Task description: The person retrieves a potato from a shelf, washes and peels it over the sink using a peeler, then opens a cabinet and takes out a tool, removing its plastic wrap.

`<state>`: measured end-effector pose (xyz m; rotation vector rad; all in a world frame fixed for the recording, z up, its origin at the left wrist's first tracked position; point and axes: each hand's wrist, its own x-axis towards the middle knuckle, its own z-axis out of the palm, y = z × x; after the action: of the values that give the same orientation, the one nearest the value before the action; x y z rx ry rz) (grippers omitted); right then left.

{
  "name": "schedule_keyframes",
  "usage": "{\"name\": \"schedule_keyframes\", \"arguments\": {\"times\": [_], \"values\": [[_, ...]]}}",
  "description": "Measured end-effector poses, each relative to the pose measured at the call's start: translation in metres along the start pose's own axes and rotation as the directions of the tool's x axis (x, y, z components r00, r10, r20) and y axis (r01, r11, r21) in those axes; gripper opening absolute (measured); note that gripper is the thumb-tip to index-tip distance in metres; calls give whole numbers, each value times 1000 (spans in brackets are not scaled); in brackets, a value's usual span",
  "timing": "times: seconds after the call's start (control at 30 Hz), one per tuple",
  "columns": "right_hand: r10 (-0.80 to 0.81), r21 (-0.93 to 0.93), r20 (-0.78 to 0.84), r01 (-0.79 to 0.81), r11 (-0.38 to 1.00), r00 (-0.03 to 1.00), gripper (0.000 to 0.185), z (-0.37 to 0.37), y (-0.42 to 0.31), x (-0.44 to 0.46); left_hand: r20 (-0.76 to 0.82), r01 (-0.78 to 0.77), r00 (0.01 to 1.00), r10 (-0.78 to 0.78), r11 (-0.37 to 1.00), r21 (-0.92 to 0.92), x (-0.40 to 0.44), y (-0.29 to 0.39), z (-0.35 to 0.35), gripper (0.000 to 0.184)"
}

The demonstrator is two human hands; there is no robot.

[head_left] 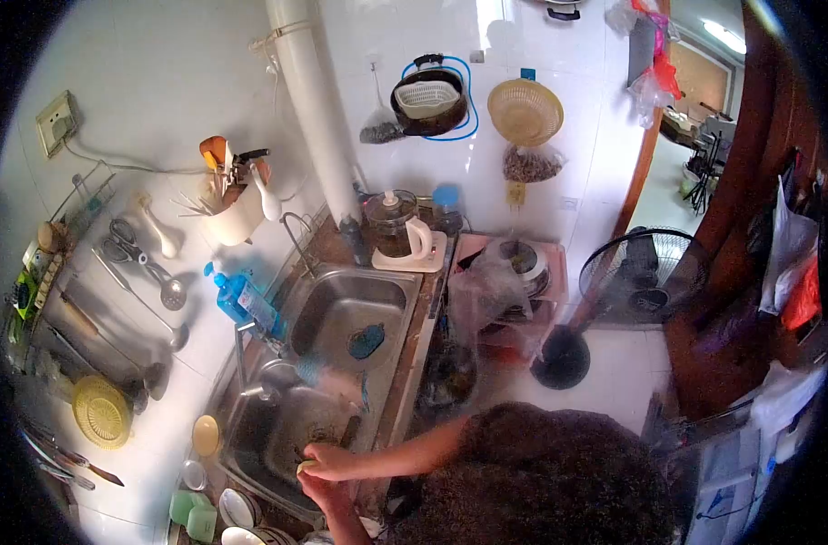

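My right hand (pixel 330 463) is closed over the near end of the sink basin (pixel 277 454), its fingers round a small pale-yellow piece (pixel 305 467) whose kind I cannot make out. Just below, touching it or nearly so, is my left hand (pixel 321 495). Its fingers are partly hidden, and I cannot tell whether it grips the same piece. A dark narrow object (pixel 350 431) lies in the basin beyond my hands. Near the faucet (pixel 243 363), a pinkish smear and a blue patch (pixel 310 370) are too blurred to name.
The far basin holds a blue mesh-like thing (pixel 366 341). A blue soap bottle (pixel 250 304) stands behind the faucet. Bowls (pixel 238 509) and green cups (pixel 200 522) crowd the near edge. A kettle (pixel 396 227) stands past the sink; a fan (pixel 645 272) is at the right.
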<state>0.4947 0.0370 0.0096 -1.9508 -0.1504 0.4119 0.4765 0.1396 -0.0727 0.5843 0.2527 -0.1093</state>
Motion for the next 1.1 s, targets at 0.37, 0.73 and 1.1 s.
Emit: {"name": "schedule_keyframes", "arguments": {"times": [0.37,0.73,1.1], "values": [[-522,-219,171,549,807,836,37,-37,-7,-10,-322,113,943,-81,990,80,-44,9,-21,45],[-168,-255,509,335,907,844,41,-143,40,-11,-288,215,937,-197,976,30,-36,5,-82,39],[-88,-529,296,240,814,951,40,-228,52,-28,-273,145,956,-109,982,117,-38,-21,-52,35]]}}
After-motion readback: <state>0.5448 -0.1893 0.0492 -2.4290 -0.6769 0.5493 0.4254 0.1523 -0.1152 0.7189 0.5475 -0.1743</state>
